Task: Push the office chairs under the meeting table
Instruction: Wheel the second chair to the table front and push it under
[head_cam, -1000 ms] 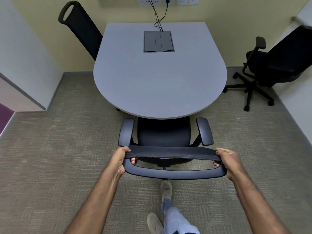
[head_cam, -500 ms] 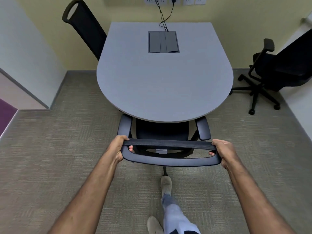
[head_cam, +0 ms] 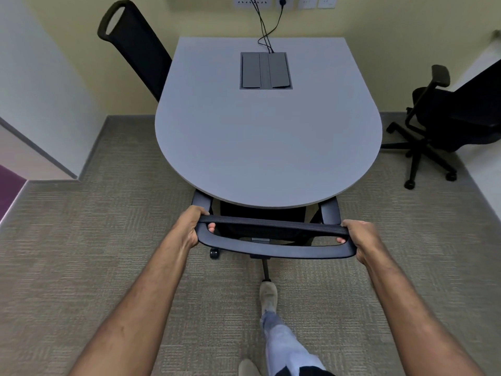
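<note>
Under table [head_cam: 268, 147] edge, chair [head_cam: 273, 249] facing inward, both hands gripping backrest

We found no readable text, label, brand, number or sign anywhere. The table [head_cam: 268, 147], its cable box [head_cam: 266, 70], the wall sockets [head_cam: 283, 1] and the chairs bore no lettering that we could make out.

Carpet [head_cam: 81, 267], chairs [head_cam: 444, 126], grey table [head_cam: 265, 147]
</note>
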Action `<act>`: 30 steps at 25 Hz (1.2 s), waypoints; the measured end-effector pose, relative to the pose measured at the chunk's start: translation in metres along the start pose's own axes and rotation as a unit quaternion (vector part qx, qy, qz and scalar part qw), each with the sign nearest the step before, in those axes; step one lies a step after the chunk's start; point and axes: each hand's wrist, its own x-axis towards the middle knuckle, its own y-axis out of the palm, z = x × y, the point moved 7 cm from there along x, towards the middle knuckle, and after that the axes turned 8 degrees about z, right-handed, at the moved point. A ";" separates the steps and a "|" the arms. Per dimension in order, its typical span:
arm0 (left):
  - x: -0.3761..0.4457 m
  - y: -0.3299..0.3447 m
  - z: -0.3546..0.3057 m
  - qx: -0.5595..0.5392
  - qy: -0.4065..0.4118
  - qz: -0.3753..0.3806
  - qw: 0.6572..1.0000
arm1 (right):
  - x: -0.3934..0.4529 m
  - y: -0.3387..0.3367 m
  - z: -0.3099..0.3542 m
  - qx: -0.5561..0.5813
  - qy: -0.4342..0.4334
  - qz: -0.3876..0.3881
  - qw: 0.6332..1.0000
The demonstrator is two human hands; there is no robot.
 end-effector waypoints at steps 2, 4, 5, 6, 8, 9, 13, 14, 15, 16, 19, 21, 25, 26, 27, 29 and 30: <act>0.004 0.001 -0.002 0.003 -0.002 -0.003 1.000 | 0.006 0.000 0.001 -0.011 0.005 -0.004 1.000; 0.005 0.002 -0.003 0.002 -0.001 0.002 1.000 | 0.011 -0.001 -0.001 -0.016 0.013 -0.007 1.000; 0.006 0.003 -0.003 0.001 -0.003 0.004 1.000 | 0.012 -0.002 -0.001 -0.016 0.015 -0.009 1.000; 0.005 0.003 -0.003 0.001 -0.004 0.005 1.000 | 0.013 -0.002 0.000 -0.017 0.015 -0.009 1.000; 0.003 0.003 -0.005 0.005 -0.002 0.005 1.000 | 0.013 0.000 0.002 -0.014 0.016 -0.010 1.000; 0.003 0.003 -0.006 0.004 0.000 0.004 1.000 | 0.013 0.001 0.004 -0.012 0.017 -0.014 1.000; 0.003 -0.001 -0.010 0.005 -0.002 0.000 1.000 | 0.012 0.007 0.009 -0.002 0.018 -0.026 0.999; 0.003 -0.003 -0.010 0.002 -0.003 -0.001 1.000 | 0.010 0.011 0.009 0.002 0.017 -0.023 1.000; 0.003 -0.004 -0.011 0.001 -0.005 -0.003 1.000 | 0.009 0.014 0.010 0.007 0.017 -0.021 1.000; 0.004 -0.006 -0.011 0.003 -0.007 -0.005 1.000 | 0.009 0.016 0.010 0.010 0.017 -0.020 1.000; 0.006 -0.006 -0.011 0.020 -0.005 -0.003 1.000 | 0.007 0.016 0.011 0.014 0.022 -0.022 0.999; 0.007 -0.005 -0.009 0.027 -0.003 0.001 1.000 | 0.007 0.014 0.012 0.013 0.022 -0.019 1.000; 0.007 -0.002 -0.004 0.019 -0.011 0.013 1.000 | 0.006 0.012 0.014 0.017 0.019 -0.016 1.000; 0.006 -0.002 -0.002 0.020 -0.013 0.014 1.000 | 0.005 0.011 0.014 0.021 0.017 -0.015 1.000; 0.005 -0.002 -0.002 0.021 -0.012 0.014 1.000 | 0.004 0.012 0.013 0.025 0.017 -0.012 0.999; 0.002 -0.002 0.000 0.016 -0.010 0.013 1.000 | 0.000 0.012 0.010 0.019 0.020 -0.005 1.000; -0.001 -0.002 0.000 0.011 -0.009 0.014 1.000 | -0.003 0.013 0.009 0.006 0.022 -0.001 1.000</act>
